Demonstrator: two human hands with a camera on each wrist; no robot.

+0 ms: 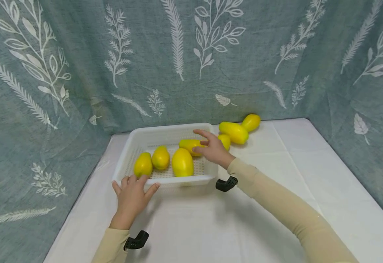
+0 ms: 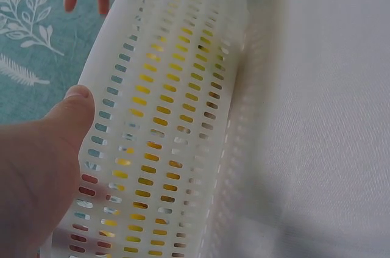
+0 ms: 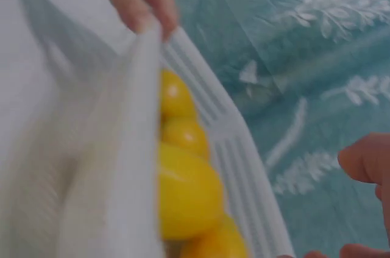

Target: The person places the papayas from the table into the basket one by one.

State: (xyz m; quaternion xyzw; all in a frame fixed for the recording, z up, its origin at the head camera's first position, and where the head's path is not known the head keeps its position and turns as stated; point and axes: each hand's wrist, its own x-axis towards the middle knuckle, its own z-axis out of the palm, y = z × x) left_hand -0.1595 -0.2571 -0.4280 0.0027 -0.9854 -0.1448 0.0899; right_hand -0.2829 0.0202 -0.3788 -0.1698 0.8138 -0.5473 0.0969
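Note:
A white perforated plastic basket [image 1: 175,180] holds several smooth yellow fruits with greenish tints, among them a large rounded fruit [image 1: 183,163]. My left hand [image 1: 131,197] rests at the near left rim with its fingers spread, and its thumb [image 2: 76,108] lies against that rim in the left wrist view. Over the basket's right end, my right hand [image 1: 215,149] has its fingers apart and nothing between them. It partly covers a long yellow fruit [image 1: 190,146] lying at the back of the basket. Fingers of the right hand also show at the right wrist view's edge.
Outside the basket, at the back right of the white-covered table [image 1: 276,175], lie a long yellow fruit [image 1: 234,132], a smaller one [image 1: 251,122] and another [image 1: 224,140] partly behind my right hand. A leaf-patterned green curtain [image 1: 145,65] encloses the back and sides.

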